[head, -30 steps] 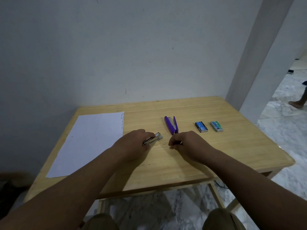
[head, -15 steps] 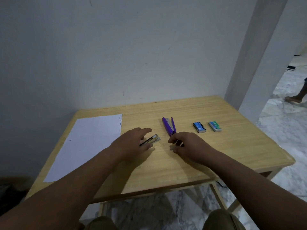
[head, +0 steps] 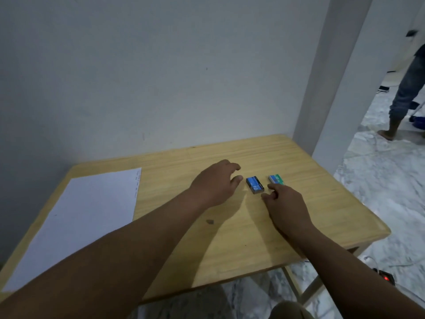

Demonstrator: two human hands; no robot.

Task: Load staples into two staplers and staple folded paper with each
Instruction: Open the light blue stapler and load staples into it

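A blue staple box [head: 254, 184] lies on the wooden table [head: 326, 203], and a green staple box [head: 276, 179] sits just to its right. My left hand [head: 215, 184] hovers just left of the blue box, fingers spread and empty. My right hand [head: 286, 203] is just in front of both boxes; its fingertips almost touch the blue box's near right corner and it holds nothing. A white sheet of paper [head: 92, 215] lies flat at the table's left. Neither stapler is visible; my left hand and forearm cover the spot where they lay.
The table stands against a white wall, with a white pillar [head: 326, 88] at its far right corner. On the marble floor to the right are another person's legs [head: 404, 93] and a power strip [head: 385, 277] with a red light.
My left hand let go of the silver stapler and moved right toward the blue box. My right hand also moved right and forward to the boxes. The view turned right.
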